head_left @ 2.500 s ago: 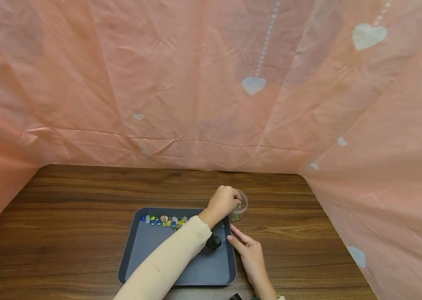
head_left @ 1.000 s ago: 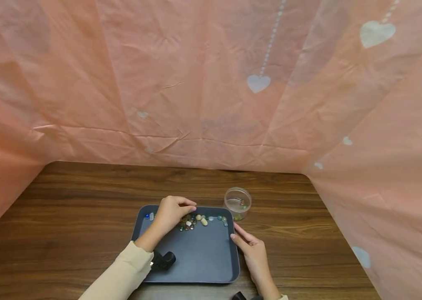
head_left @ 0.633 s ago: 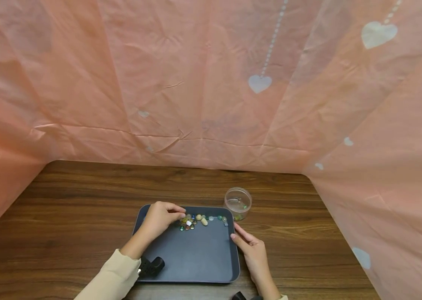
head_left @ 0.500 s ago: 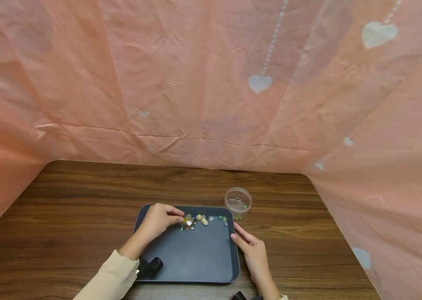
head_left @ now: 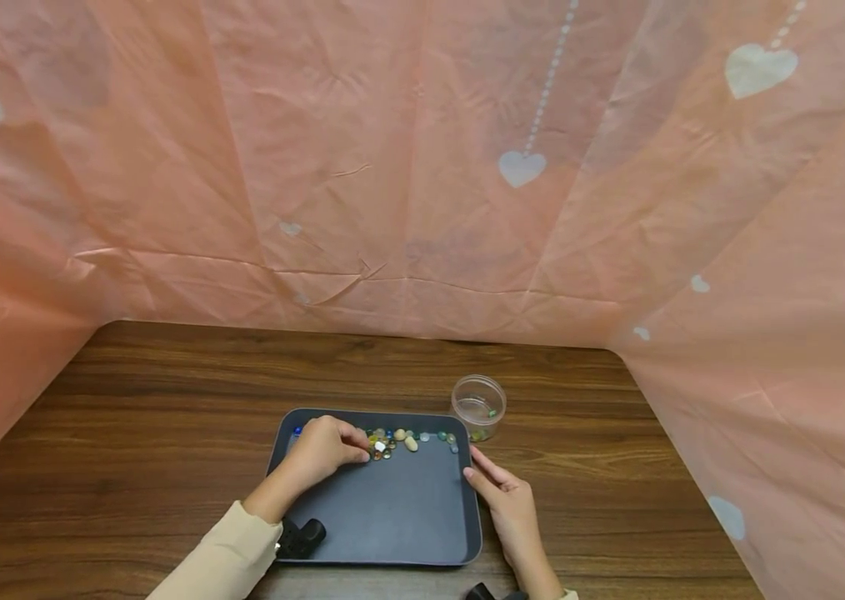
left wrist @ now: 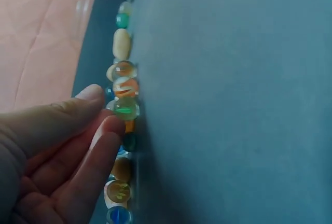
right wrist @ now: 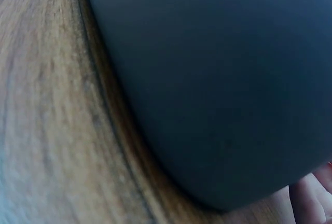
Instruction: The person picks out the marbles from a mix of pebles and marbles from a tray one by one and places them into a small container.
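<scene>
A dark grey tray (head_left: 392, 517) lies on the table, with glass marbles and pebbles lined along its far side. My left hand (head_left: 321, 450) reaches over the tray, its fingertips right at the marbles. In the left wrist view, thumb and fingers (left wrist: 106, 143) stand a little apart beside a clear marble with a green swirl (left wrist: 126, 109). Orange-swirled, amber and blue marbles lie in the same row, near a cream oval pebble (left wrist: 122, 44). My right hand (head_left: 508, 504) holds the tray's right side, thumb at the rim and fingers along the outside.
Just beyond the tray's far right corner stands a clear round plastic jar (head_left: 478, 408) with a few green and yellow pieces low inside. The wooden table (head_left: 595, 467) is bordered by pink cloth (head_left: 407, 308) behind and at both sides.
My left hand has come back from the jar to the tray's far left, then shifted slightly toward the tray's near side at the marbles. My right hand keeps its place at the rim.
</scene>
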`<state>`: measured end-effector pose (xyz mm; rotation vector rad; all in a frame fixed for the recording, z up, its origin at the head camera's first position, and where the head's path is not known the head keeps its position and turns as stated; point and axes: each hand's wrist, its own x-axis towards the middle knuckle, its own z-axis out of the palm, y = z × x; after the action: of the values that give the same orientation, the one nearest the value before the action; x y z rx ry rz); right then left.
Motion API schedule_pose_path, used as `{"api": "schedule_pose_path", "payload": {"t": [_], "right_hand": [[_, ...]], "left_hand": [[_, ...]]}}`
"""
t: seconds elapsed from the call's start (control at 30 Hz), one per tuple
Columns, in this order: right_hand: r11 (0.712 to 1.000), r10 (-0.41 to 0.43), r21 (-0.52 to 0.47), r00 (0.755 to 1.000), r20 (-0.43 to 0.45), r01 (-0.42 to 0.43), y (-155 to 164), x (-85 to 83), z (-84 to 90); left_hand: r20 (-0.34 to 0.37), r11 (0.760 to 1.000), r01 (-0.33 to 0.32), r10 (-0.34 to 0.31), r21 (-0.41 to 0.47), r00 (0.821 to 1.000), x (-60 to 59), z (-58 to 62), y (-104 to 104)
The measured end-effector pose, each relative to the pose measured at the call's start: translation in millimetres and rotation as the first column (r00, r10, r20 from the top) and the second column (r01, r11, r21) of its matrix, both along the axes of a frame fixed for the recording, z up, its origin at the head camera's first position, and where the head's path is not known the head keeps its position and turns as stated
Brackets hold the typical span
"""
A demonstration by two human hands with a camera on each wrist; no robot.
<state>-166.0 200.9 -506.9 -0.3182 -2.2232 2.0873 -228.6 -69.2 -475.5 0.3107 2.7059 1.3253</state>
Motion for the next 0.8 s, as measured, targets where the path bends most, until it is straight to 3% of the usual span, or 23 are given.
{"api": "schedule_pose_path", "payload": {"t": [0.37, 0.53, 0.67, 0.8], "right_hand": [[1.0, 0.002, -0.004, 1.0, 0.011, -0.002, 0.9, -0.3, -1.2], [1.0, 0.0, -0.005, 1.0, 0.008, 0.0, 1.2, -0.2, -0.9], [1.0, -0.001, -0.009, 1.0, 0.005, 0.001, 1.0, 0.0, -1.0], [1.0, 0.0, -0.01, 1.0, 0.0, 0.0, 0.6, 0.1, -1.1]], "left_hand": [[-0.105, 0.993, 0.047, -0.058, -0.105, 0.993, 1.9, -5.8, 6.8], [-0.125, 0.993, 0.055, -0.068, -0.105, 0.99, 1.7, -6.7, 6.7], [-0.068, 0.998, 0.039, -0.042, -0.048, 0.997, 0.5, -5.5, 4.6], [0.021, 0.996, -0.017, 0.015, 0.085, 1.0, -2.8, -1.7, -0.3]]}}
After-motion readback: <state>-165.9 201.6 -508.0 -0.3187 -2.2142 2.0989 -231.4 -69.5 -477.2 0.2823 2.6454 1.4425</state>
